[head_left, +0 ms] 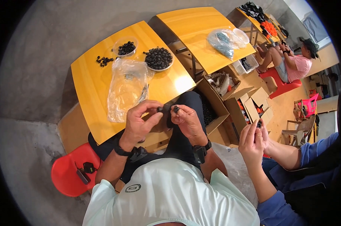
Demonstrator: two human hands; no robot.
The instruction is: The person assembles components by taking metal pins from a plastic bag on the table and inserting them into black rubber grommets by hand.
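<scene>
The person's left hand (142, 118) and right hand (189, 122) are raised close together but apart, above the lap. The left thumb and forefinger pinch a small black piece (160, 109); the right fingertips grip a dark cylindrical part (176, 109), just beside it.

Beyond them, a crumpled clear bag (127, 94) lies on a yellow table (89, 84). Behind the bag are a heaped bowl (163, 70) of black beadlike pieces, a smaller clear tub (129, 55) of similar ones, and a loose cluster (103, 61).

To the right, a co-worker's hands (252, 141) hold another dark part (259, 124). Farther off, someone in a pink shirt (301, 64) sits on a red seat (285, 89).
</scene>
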